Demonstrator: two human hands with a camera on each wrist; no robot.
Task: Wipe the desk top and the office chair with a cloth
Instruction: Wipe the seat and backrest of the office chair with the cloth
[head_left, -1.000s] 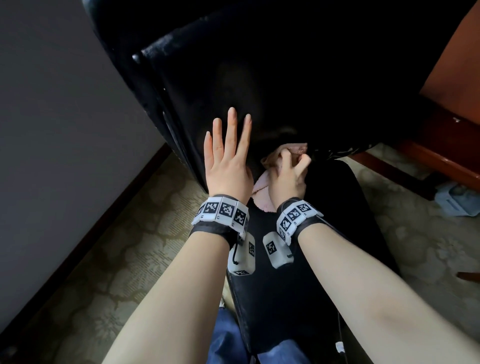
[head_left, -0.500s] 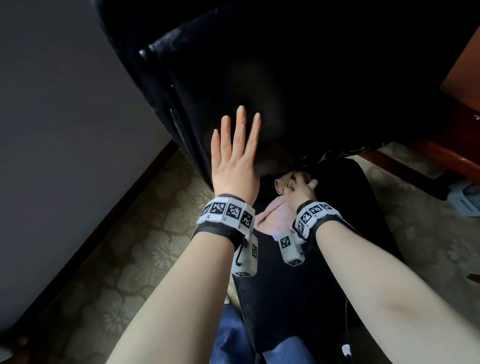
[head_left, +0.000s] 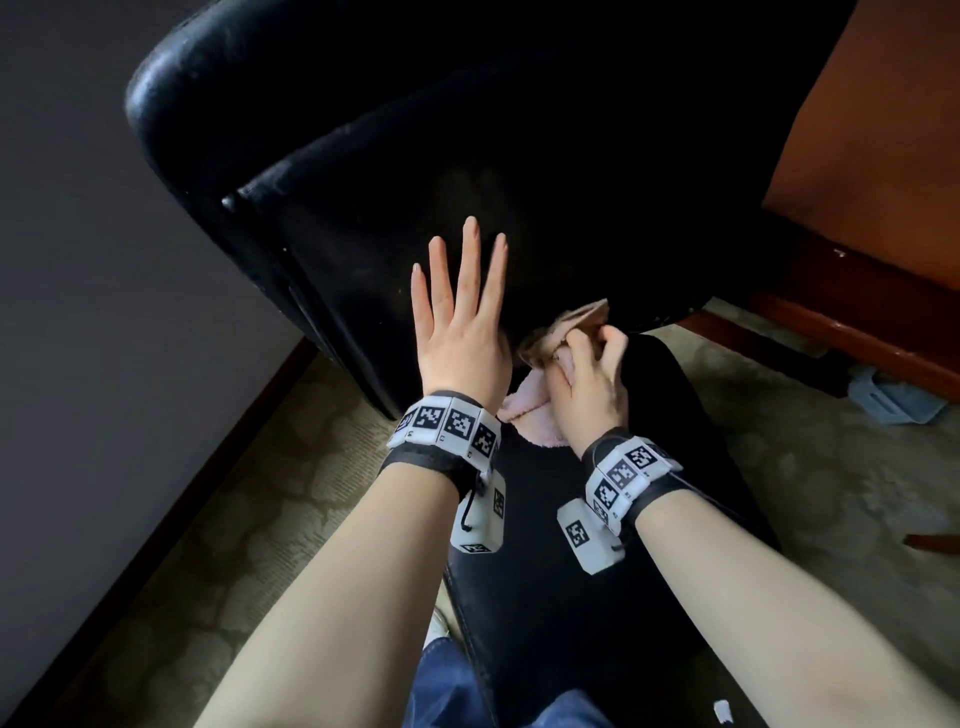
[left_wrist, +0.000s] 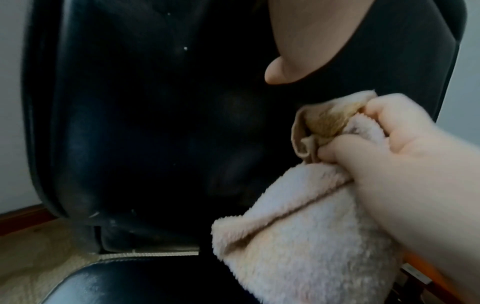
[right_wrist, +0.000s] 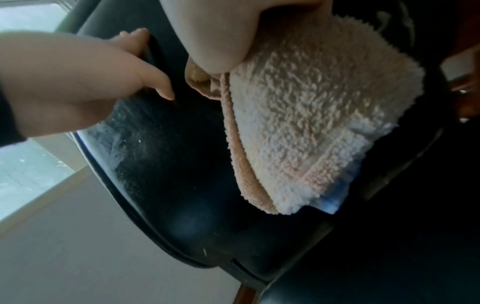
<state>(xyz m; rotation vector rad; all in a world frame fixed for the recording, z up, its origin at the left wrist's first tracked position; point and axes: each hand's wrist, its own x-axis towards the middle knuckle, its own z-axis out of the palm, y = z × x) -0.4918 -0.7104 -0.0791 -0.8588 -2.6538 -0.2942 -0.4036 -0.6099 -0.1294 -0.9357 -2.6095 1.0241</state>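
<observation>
the cloth, a fluffy pale pink one folded over on itself, sits bunched in the right hand, whose fingers curl tight round it low on the office chair's backrest, just above the gap where the backrest meets the seat. the left hand lies flat on the backrest beside it, fingers straight and spread, bracing the chair. the step in hand looks like wiping the lower backrest; it would go best with the cloth pressed flat, not balled, and drawn in overlapping strokes toward the backrest's bottom edge while the left hand keeps the chair from turning. dusty specks show on the leather near the left edge of the backrest. there is open room up the backrest and down along the seat; the wooden counter stands close on the right, so strokes that way are cramped.
</observation>
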